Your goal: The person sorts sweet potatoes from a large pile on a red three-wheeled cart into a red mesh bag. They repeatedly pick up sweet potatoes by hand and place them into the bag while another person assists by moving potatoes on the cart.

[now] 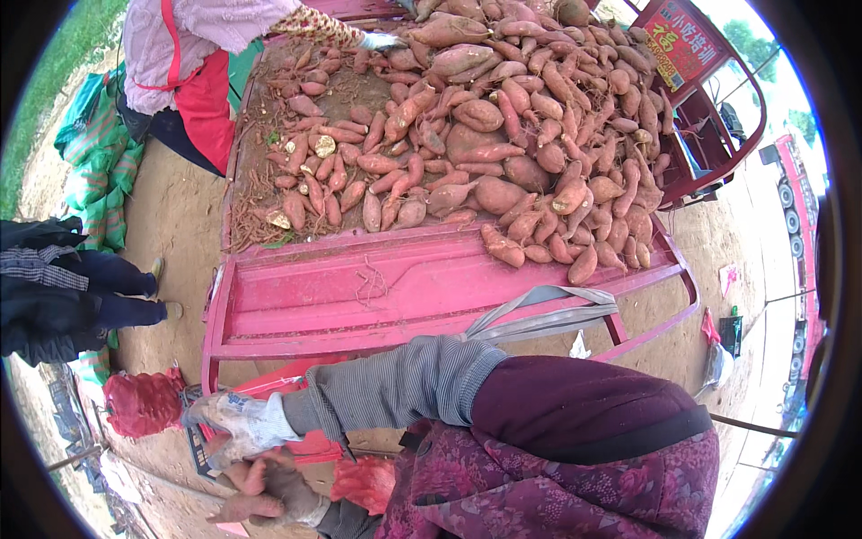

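My right hand point(246, 421), in a dirty white knit glove, reaches left over a dark plastic crate point(196, 448) and curls around a sweet potato point(217, 442). Just below it, my left hand point(293, 492), in a soiled grey-brown glove, holds several sweet potatoes point(248, 506) against its palm and fingers. Parts of the fingers and the crate's inside are hidden. Beyond my arms, a large heap of sweet potatoes point(478, 158) lies on a red truck bed point(323, 290) with its side panel folded down. Loose roots and soil lie on the bed's left part.
A red mesh sack point(143, 403) stands left of the crate; another red mesh bag point(363, 482) is near my left forearm. A grey strap point(545, 316) hangs over the panel's edge. One person point(195, 54) reaches into the heap; another point(74, 290) stands left, near green striped sacks point(94, 155).
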{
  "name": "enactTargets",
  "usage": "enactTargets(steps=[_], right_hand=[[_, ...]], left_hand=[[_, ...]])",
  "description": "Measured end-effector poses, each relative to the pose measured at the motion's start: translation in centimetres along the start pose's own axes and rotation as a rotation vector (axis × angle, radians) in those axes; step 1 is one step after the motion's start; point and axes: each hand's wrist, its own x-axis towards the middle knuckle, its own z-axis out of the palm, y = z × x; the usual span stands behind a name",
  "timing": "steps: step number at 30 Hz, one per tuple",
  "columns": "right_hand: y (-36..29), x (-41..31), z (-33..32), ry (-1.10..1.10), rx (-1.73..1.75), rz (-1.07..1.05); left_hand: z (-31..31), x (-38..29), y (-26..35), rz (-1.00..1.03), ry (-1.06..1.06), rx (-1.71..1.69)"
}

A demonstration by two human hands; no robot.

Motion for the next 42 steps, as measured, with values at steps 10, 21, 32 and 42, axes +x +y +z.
enactTargets(steps=[10,21,32,42], right_hand=[[6.8,-13.6,-30.4,0.029,-1.152,0.514],[10.1,-21.2,-47.6,-0.294,-1.728,1.000],[9.1,-20.9,-46.8,0.313,-0.587,0.957],[9.8,-22.3,-29.8,0.387,-0.291,0.744]], left_hand=[[-17.3,-4.7,-3.0,-0.599,0.889,-0.064],[-0.8,10.6,-5.4,-0.069,0.449,1.384],[12.6,11.8,-28.0,-0.900,0.141,0.069],[13.5,7.3,-31.7,-1.263,-0.029,-0.081]])
